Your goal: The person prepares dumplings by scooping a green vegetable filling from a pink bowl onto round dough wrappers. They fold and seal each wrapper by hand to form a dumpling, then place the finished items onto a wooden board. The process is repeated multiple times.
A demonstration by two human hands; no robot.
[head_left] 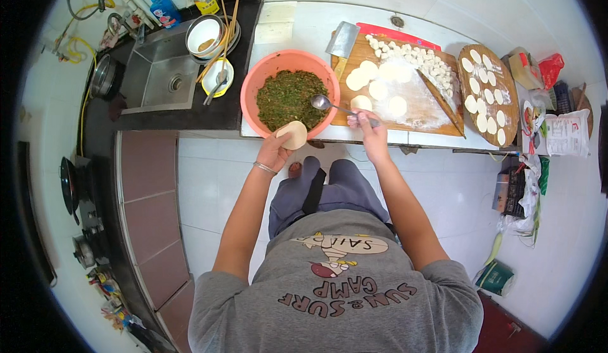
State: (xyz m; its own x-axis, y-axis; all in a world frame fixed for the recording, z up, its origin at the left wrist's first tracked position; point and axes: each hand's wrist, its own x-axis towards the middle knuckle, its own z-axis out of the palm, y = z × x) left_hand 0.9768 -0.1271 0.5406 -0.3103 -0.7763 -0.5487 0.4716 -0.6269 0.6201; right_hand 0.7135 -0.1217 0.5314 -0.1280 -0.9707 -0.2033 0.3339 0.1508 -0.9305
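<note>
Wrapper [295, 136]: flat, pale, pinched at one edge by the left hand [273, 151], overlapping the bowl's near rim in view. Right hand [368, 131] closed on the spoon [321, 102] by its handle; spoon head points leftward from that hand, over the bowl [252, 77]. Spoon looks bare, though glare makes it hard to tell. Green mix [291, 93] in the bowl, just beyond the left hand.

Beyond the right hand: floured board [411, 124] with loose rounds [398, 106]; rolling pin [441, 103] off to its right; cleaver [345, 39] farther out, slightly left.

Risks, as judged: one-edge grip could let the wrapper sag or tear under weight; wet mix on its edge could spoil sticking; a jolt against the rim could spill the spoon.
</note>
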